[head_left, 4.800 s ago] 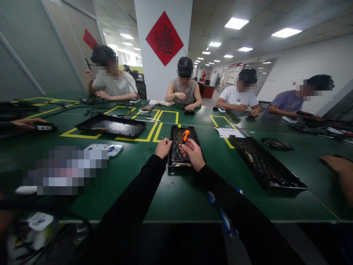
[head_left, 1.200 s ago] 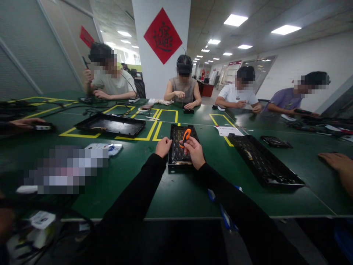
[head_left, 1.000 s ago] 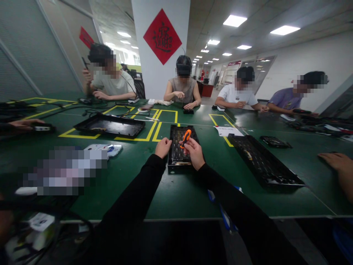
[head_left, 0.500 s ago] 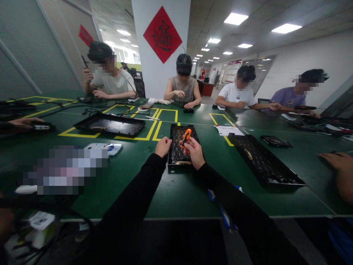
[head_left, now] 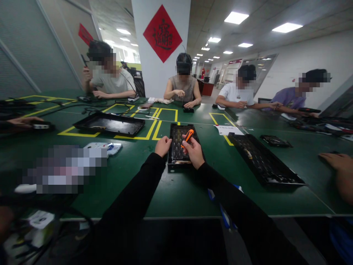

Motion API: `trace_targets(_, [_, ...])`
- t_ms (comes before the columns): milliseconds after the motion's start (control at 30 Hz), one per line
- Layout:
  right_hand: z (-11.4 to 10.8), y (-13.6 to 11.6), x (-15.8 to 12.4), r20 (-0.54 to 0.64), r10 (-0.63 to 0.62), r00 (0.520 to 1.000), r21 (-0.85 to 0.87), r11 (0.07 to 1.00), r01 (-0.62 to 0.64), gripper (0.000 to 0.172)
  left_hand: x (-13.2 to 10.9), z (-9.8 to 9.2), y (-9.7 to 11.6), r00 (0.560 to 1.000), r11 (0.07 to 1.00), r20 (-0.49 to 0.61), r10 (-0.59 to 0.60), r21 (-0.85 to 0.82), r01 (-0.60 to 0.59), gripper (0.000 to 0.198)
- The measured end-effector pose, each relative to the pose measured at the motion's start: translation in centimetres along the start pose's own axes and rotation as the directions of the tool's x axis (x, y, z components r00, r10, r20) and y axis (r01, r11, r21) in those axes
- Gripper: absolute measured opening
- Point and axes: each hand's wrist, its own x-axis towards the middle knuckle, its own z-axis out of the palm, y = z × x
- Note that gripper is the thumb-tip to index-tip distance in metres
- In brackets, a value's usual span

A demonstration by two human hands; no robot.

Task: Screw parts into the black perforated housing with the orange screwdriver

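Note:
An open black plastic casing [head_left: 180,168] lies lengthwise in front of me, with rows of small fittings inside and a light strip near its front end. My left hand [head_left: 163,146] is closed on the casing's left rim, the fingertips partly hidden. Over the casing's right half, my right hand [head_left: 194,152] grips a screwdriver [head_left: 188,137] with an orange-and-black handle. The handle leans up and to the right; its tip cannot be made out.
Another black casing [head_left: 264,162] lies to the right, and a black tray [head_left: 110,124] at the far left. A blue-handled tool [head_left: 224,216] lies near the front edge under my right forearm. Co-workers sit opposite; other people's hands [head_left: 338,162] rest at both sides.
The screwdriver has turned in my right hand, its handle end now leaning further to the right. My left hand and the casing stay in place.

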Motion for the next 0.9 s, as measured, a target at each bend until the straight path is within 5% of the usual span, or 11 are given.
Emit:
trace_targets(567, [0.07,0.23,0.40,-0.022,-0.030,0.999,0.087,0.996,0.031,0.042,0.03,-0.11,-0.11,1.000,1.000,0.002,0.016,-0.007,-0.016,0.028])
trace_targets(900, [0.06,0.06,0.06,0.028,-0.015,0.999,0.116,0.993,0.012,0.027,0.11,0.13,-0.26,1.000,1.000,-0.001,0.015,-0.003,-0.015,0.029])
